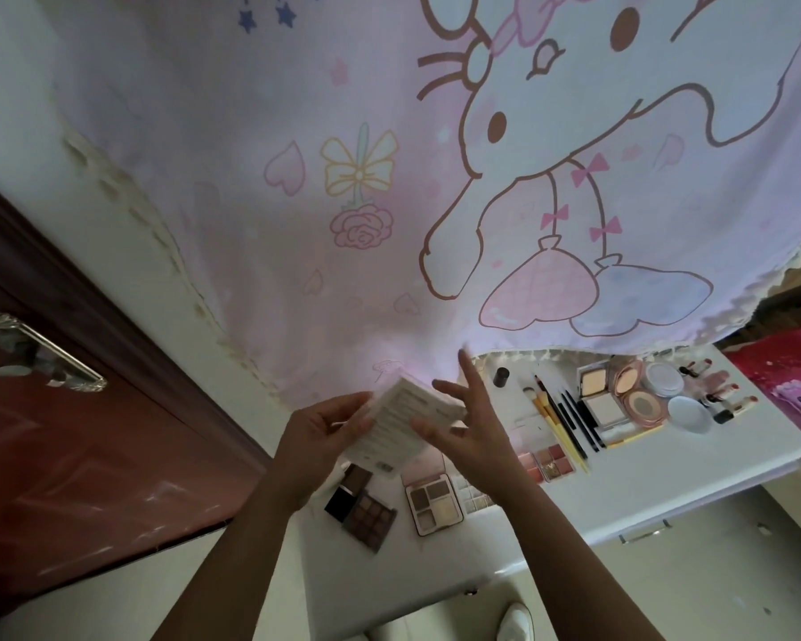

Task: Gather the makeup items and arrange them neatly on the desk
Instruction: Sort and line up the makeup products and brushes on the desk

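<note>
head | both hands (324, 432) hold white box (401, 418) | print unreadable

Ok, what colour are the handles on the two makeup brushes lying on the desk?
Yellow. The makeup brushes show best in the head view, beside the black pencils.

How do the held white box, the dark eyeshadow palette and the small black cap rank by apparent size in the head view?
1. white box, though nearer the camera
2. dark eyeshadow palette
3. small black cap

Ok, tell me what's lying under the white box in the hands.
Under the white box, on the desk, lie a dark eyeshadow palette and a pink-cased palette. Anything directly beneath the box is hidden.
</note>
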Demonstrator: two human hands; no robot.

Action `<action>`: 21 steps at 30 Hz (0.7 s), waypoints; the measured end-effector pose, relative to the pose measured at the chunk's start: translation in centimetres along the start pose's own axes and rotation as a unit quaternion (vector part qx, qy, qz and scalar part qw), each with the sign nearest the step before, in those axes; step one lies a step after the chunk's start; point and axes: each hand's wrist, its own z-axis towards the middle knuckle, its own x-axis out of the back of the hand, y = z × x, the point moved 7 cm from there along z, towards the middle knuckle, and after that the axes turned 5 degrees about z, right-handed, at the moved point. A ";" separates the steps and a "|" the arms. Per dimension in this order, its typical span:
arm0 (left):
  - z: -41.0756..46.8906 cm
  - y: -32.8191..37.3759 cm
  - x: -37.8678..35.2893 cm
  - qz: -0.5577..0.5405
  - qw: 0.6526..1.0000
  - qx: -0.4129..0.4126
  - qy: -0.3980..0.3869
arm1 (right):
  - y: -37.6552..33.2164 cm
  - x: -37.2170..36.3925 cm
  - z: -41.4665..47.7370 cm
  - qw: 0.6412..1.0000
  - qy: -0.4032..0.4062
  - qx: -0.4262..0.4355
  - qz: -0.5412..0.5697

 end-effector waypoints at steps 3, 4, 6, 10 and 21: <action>-0.2 0.3 0.4 0.095 0.995 -0.012 0.038 | -1.1 -0.1 0.9 0.996 -0.047 0.034 -0.061; -0.2 0.0 0.9 0.091 0.992 -0.003 0.082 | -1.4 -0.3 0.9 0.996 -0.044 0.049 -0.060; -0.4 -1.6 1.5 0.021 0.988 0.062 0.142 | -1.6 -0.3 0.6 0.998 0.001 0.064 -0.015; -0.8 -4.9 -1.7 -0.283 0.926 0.242 0.061 | -1.4 -1.1 0.0 0.996 0.019 0.062 0.064; 0.1 -3.5 -3.2 -0.289 0.952 0.096 -0.006 | 0.7 -2.4 -1.0 0.980 -0.164 -0.113 0.028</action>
